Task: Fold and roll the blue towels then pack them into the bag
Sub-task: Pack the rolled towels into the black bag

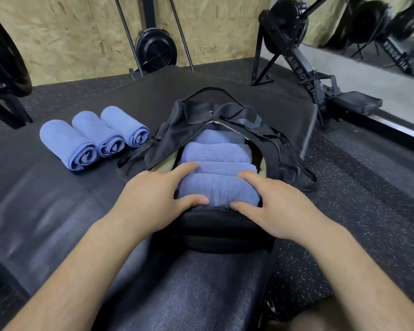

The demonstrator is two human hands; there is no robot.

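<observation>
A black bag [225, 225] lies unzipped on a dark mat, with several rolled blue towels packed side by side in it. Both my hands hold the nearest rolled towel [216, 189] at the bag's near end. My left hand [153, 197] grips its left end, with fingers over the top and the thumb at the near side. My right hand [273, 201] grips its right end the same way. Three more rolled blue towels [91, 136] lie in a row on the mat left of the bag.
The black mat [46, 199] lies on speckled rubber floor [368, 187]. An air rower [304, 68] stands at the back right, before a mirror. Black gym machines stand along the chipboard wall [69, 32] at the back and left.
</observation>
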